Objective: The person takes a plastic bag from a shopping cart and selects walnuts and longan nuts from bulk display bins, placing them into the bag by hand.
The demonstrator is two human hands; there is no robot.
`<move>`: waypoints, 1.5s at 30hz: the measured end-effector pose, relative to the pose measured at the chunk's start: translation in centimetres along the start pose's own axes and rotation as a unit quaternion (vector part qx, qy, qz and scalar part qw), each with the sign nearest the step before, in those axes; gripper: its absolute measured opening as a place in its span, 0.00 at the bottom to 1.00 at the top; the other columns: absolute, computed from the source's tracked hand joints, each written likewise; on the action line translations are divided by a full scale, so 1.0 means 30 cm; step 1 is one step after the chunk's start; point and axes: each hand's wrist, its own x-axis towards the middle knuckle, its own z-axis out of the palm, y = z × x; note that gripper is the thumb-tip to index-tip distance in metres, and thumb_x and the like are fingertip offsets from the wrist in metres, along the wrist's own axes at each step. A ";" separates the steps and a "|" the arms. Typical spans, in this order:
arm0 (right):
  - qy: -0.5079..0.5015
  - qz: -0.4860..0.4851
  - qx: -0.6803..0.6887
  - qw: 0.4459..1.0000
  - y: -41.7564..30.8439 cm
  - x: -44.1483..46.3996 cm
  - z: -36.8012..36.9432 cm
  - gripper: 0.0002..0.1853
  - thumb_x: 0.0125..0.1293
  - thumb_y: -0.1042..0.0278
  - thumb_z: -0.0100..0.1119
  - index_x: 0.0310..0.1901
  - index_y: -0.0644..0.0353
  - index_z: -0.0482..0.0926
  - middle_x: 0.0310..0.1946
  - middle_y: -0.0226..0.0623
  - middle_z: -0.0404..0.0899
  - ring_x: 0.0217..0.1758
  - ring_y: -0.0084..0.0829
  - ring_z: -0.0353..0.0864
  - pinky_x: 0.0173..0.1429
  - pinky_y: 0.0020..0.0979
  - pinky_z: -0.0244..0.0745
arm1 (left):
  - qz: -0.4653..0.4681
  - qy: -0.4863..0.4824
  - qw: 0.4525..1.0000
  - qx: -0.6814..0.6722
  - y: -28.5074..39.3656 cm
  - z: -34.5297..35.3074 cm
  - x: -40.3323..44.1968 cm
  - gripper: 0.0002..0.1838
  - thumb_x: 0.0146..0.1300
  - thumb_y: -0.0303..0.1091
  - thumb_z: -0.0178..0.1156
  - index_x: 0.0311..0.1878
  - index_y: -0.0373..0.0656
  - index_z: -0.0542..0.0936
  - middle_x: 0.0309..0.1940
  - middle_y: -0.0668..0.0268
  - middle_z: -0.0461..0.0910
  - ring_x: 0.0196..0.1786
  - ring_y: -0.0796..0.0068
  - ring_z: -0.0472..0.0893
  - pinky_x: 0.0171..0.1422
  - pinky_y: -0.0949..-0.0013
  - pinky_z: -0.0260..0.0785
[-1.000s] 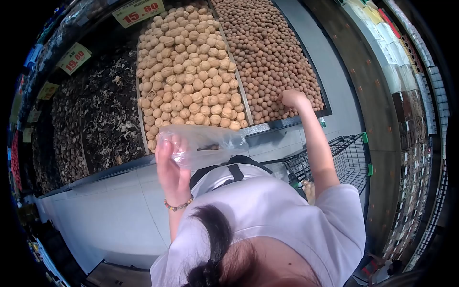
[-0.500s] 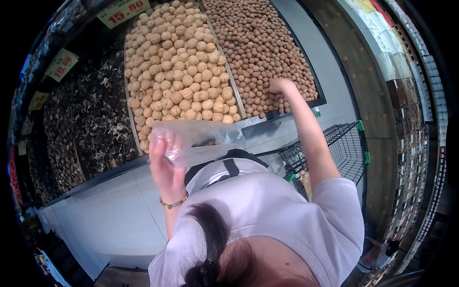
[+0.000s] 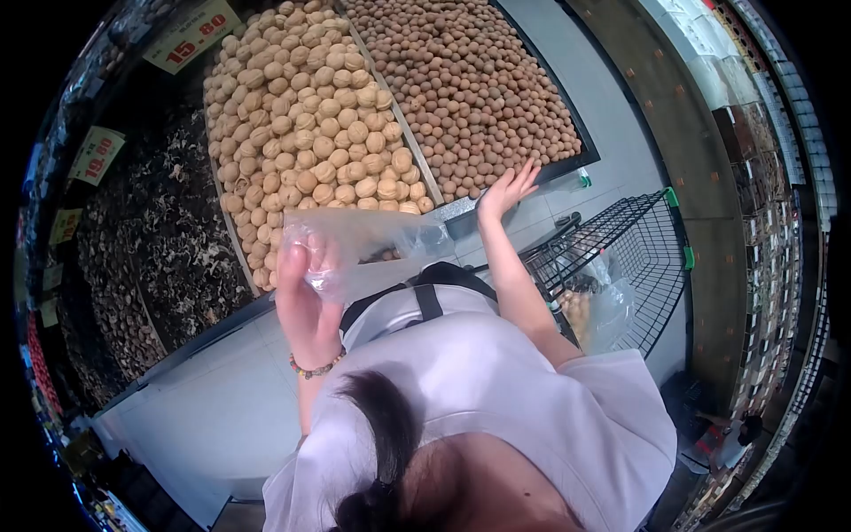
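Note:
My left hand (image 3: pixel 306 275) is closed on the upper part of a clear plastic bag (image 3: pixel 368 235), its fingers partly seen through the film. Some small brown round pieces show dimly low in the bag. My right hand (image 3: pixel 507 191) is at the front edge of a bin of small brown round dried fruits that look like longans (image 3: pixel 470 97). Its fingers are stretched out and apart, and I see nothing in them. Left of that bin, behind the bag, lies a bin of pale walnuts (image 3: pixel 310 115).
A black wire shopping cart (image 3: pixel 660 266) with green corners stands to my right, with bagged goods (image 3: pixel 612 306) inside. Dark dried goods (image 3: pixel 182 230) fill the bins at left under price signs (image 3: pixel 191 37). A low divider (image 3: pixel 390 97) separates walnuts from brown fruits. Packed shelves (image 3: pixel 753 293) line the far right.
My right hand has drawn back from among the brown fruits to the bin's front edge, and its fingers have opened. My left hand still holds the bag. The view has shifted slightly.

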 end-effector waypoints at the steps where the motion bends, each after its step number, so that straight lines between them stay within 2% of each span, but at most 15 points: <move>1: 0.000 -0.005 -0.020 1.000 0.002 -0.006 -0.015 0.28 0.69 0.59 0.37 0.69 0.55 0.50 0.71 0.45 0.39 0.73 0.53 0.34 0.72 0.49 0.30 | -0.004 0.003 1.000 0.017 -0.013 -0.002 -0.014 0.07 0.66 0.30 0.48 0.44 0.40 0.67 0.30 0.70 0.63 0.32 0.80 0.63 0.33 0.80 0.60; 2: -0.001 -0.010 -0.038 0.999 0.000 -0.018 -0.024 0.28 0.69 0.59 0.37 0.69 0.55 0.49 0.71 0.45 0.39 0.73 0.54 0.34 0.72 0.50 0.30 | -0.007 0.005 0.999 0.036 -0.018 -0.007 -0.024 0.08 0.67 0.30 0.47 0.46 0.39 0.67 0.32 0.69 0.64 0.33 0.79 0.64 0.33 0.80 0.61; 5: -0.039 0.036 -0.033 0.998 -0.025 -0.017 -0.057 0.30 0.69 0.59 0.37 0.70 0.54 0.45 0.72 0.46 0.37 0.73 0.54 0.32 0.72 0.50 0.30 | -0.064 -0.074 0.993 -0.061 -0.036 -0.059 0.000 0.08 0.66 0.29 0.48 0.46 0.39 0.66 0.30 0.68 0.63 0.32 0.79 0.63 0.31 0.80 0.62; 7: -0.044 -0.031 -0.040 0.998 -0.085 -0.062 -0.092 0.32 0.68 0.58 0.37 0.70 0.57 0.42 0.72 0.46 0.35 0.74 0.52 0.30 0.72 0.49 0.30 | -0.074 -0.059 0.993 -0.072 -0.038 -0.052 -0.005 0.08 0.65 0.29 0.49 0.45 0.39 0.66 0.30 0.68 0.63 0.31 0.79 0.64 0.30 0.79 0.63; 9: -0.077 -0.038 -0.138 0.987 -0.116 -0.101 -0.030 0.34 0.67 0.57 0.39 0.70 0.59 0.42 0.72 0.47 0.35 0.74 0.51 0.31 0.72 0.49 0.30 | -0.069 -0.049 0.993 -0.081 -0.029 -0.064 -0.008 0.08 0.65 0.30 0.50 0.44 0.39 0.66 0.30 0.68 0.63 0.31 0.79 0.64 0.30 0.79 0.63; 10: -0.052 -0.056 -0.202 0.976 -0.121 -0.101 -0.005 0.35 0.66 0.56 0.41 0.70 0.60 0.43 0.72 0.48 0.36 0.74 0.51 0.33 0.71 0.49 0.31 | -0.069 -0.037 0.994 -0.080 -0.022 -0.073 -0.018 0.07 0.65 0.31 0.50 0.44 0.40 0.67 0.30 0.68 0.63 0.31 0.79 0.64 0.30 0.79 0.63; 14: -0.080 -0.099 -0.215 0.968 -0.142 -0.106 -0.026 0.35 0.66 0.56 0.42 0.70 0.60 0.43 0.71 0.48 0.37 0.74 0.49 0.34 0.71 0.51 0.33 | -0.062 -0.008 0.997 -0.055 -0.003 -0.110 -0.059 0.07 0.65 0.31 0.50 0.44 0.41 0.67 0.30 0.69 0.63 0.32 0.79 0.64 0.29 0.79 0.63; 16: -0.066 -0.077 -0.190 0.977 -0.133 -0.101 -0.020 0.35 0.66 0.55 0.41 0.69 0.61 0.44 0.71 0.49 0.37 0.74 0.48 0.34 0.71 0.49 0.34 | -0.074 0.004 0.996 -0.050 -0.011 -0.110 -0.066 0.06 0.65 0.31 0.50 0.43 0.41 0.68 0.30 0.70 0.63 0.32 0.79 0.65 0.29 0.79 0.63; 21: -0.057 -0.089 -0.211 0.972 -0.144 -0.092 -0.014 0.34 0.67 0.55 0.41 0.69 0.63 0.45 0.71 0.50 0.38 0.74 0.49 0.35 0.71 0.48 0.35 | -0.082 0.013 0.996 -0.013 0.004 -0.089 -0.085 0.10 0.61 0.30 0.56 0.42 0.41 0.68 0.26 0.71 0.64 0.29 0.81 0.63 0.30 0.80 0.58; 26: -0.014 -0.058 -0.189 0.980 -0.160 -0.037 0.002 0.31 0.67 0.56 0.41 0.66 0.64 0.50 0.68 0.51 0.47 0.73 0.49 0.39 0.72 0.49 0.35 | -0.073 0.021 0.997 0.004 0.016 -0.108 -0.104 0.10 0.61 0.31 0.56 0.41 0.41 0.66 0.25 0.71 0.62 0.29 0.81 0.62 0.29 0.80 0.57; 31: -0.002 -0.065 -0.037 0.997 -0.120 -0.039 -0.024 0.28 0.67 0.63 0.39 0.66 0.65 0.50 0.67 0.52 0.49 0.72 0.47 0.44 0.72 0.47 0.35 | -0.086 0.004 0.996 -0.014 0.040 -0.114 -0.121 0.10 0.60 0.31 0.57 0.39 0.41 0.66 0.24 0.72 0.61 0.28 0.82 0.61 0.31 0.79 0.56; 34: 0.025 -0.068 0.057 0.996 -0.104 -0.029 -0.037 0.26 0.67 0.68 0.38 0.65 0.67 0.50 0.66 0.53 0.50 0.71 0.48 0.45 0.72 0.45 0.39 | -0.064 0.020 0.997 -0.039 0.045 -0.137 -0.134 0.07 0.64 0.29 0.51 0.44 0.40 0.67 0.28 0.69 0.62 0.31 0.78 0.64 0.28 0.79 0.61; 37: 0.022 -0.028 0.124 0.992 -0.109 -0.031 -0.053 0.25 0.67 0.72 0.38 0.64 0.67 0.51 0.65 0.53 0.50 0.70 0.48 0.48 0.70 0.42 0.44 | -0.057 0.018 0.998 0.003 0.051 -0.115 -0.134 0.10 0.59 0.31 0.57 0.36 0.41 0.65 0.24 0.72 0.60 0.27 0.83 0.60 0.32 0.79 0.55; 42: -0.003 0.006 0.221 0.975 -0.047 -0.008 -0.076 0.25 0.67 0.70 0.40 0.64 0.66 0.51 0.66 0.53 0.49 0.70 0.47 0.48 0.70 0.41 0.45 | -0.071 -0.042 0.996 0.031 0.065 -0.091 -0.136 0.13 0.57 0.34 0.60 0.36 0.41 0.66 0.21 0.73 0.60 0.24 0.82 0.60 0.28 0.78 0.53; 45: -0.003 -0.121 0.080 0.989 -0.129 -0.055 -0.253 0.26 0.63 0.72 0.43 0.63 0.64 0.56 0.66 0.49 0.50 0.72 0.48 0.44 0.71 0.46 0.40 | -0.069 -0.054 0.996 0.036 0.077 -0.082 -0.141 0.14 0.57 0.34 0.61 0.38 0.40 0.66 0.22 0.72 0.60 0.24 0.83 0.60 0.27 0.78 0.53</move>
